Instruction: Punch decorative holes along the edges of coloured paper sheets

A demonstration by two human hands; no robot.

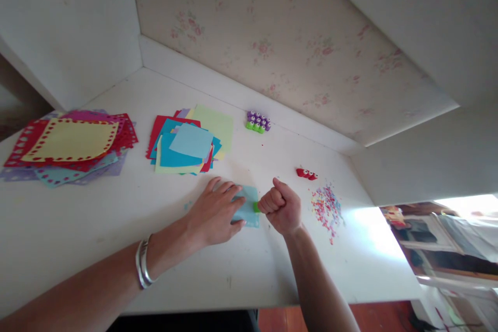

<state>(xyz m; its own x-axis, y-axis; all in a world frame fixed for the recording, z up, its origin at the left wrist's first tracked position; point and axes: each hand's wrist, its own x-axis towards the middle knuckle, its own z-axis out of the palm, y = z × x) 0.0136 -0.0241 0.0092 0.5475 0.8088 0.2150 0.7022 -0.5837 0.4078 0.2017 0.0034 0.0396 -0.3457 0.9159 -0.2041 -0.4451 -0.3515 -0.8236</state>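
Note:
A small light-blue sheet of paper [249,192] lies on the white table in front of me. My left hand [218,210] rests on the sheet's left part with its fingers spread, and covers much of it. At the sheet's right edge, my right hand [280,207] is closed around a small green paper punch [256,207], thumb pointing up. Only the green end shows; the fingers hide the rest. A few small marks or holes seem to run along the sheet's near edge.
Left of centre sits a pile of coloured paper [187,150]; farther left is a stack of sheets with punched borders [73,140]. Purple and green punches [258,121] stand near the wall. Right are red punches [307,174] and scattered confetti [327,207].

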